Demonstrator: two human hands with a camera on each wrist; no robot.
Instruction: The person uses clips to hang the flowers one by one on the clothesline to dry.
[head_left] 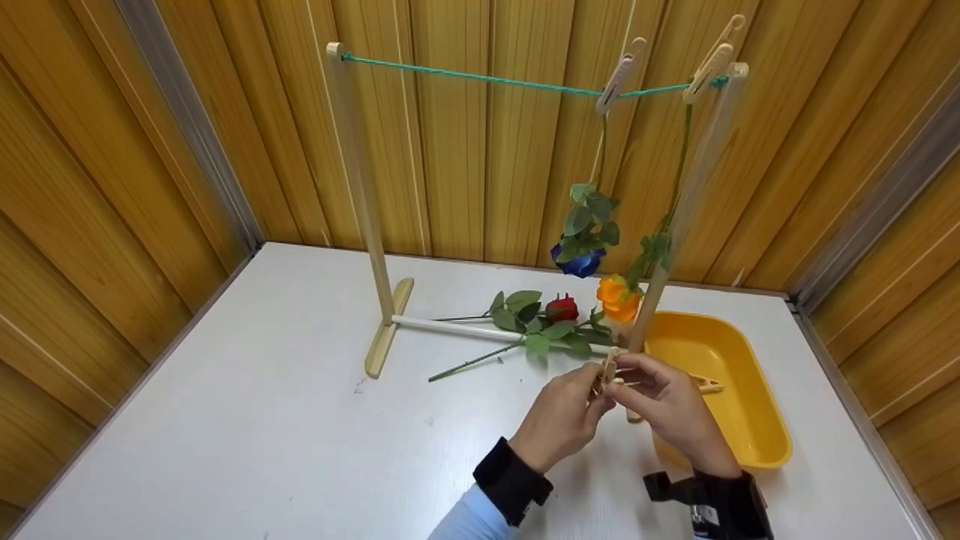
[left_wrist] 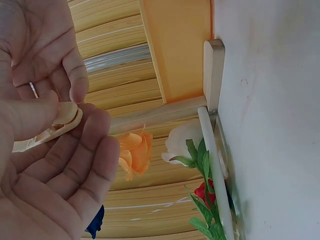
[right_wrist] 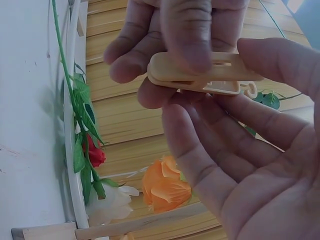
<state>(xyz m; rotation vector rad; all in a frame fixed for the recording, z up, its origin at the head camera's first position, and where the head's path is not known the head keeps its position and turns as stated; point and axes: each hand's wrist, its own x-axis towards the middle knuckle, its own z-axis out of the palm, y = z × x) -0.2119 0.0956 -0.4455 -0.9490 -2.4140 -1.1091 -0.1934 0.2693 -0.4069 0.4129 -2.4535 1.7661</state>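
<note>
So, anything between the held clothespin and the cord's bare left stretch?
Nothing visible blocks the clothespin going up-left to the cord. Straight up, the hanging orange rose and blue rose could get in the way; depth's unclear.

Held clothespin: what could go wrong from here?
1. The held clothespin is pinched by the left grip and right grip at once; if either slips, it could drop onto the table.
2. The orange rose hangs just above them in the head view, so raising the clothespin might knock it.
3. The red rose and white rose lie with leaves bunched together; lifting one could drag the other.
</note>
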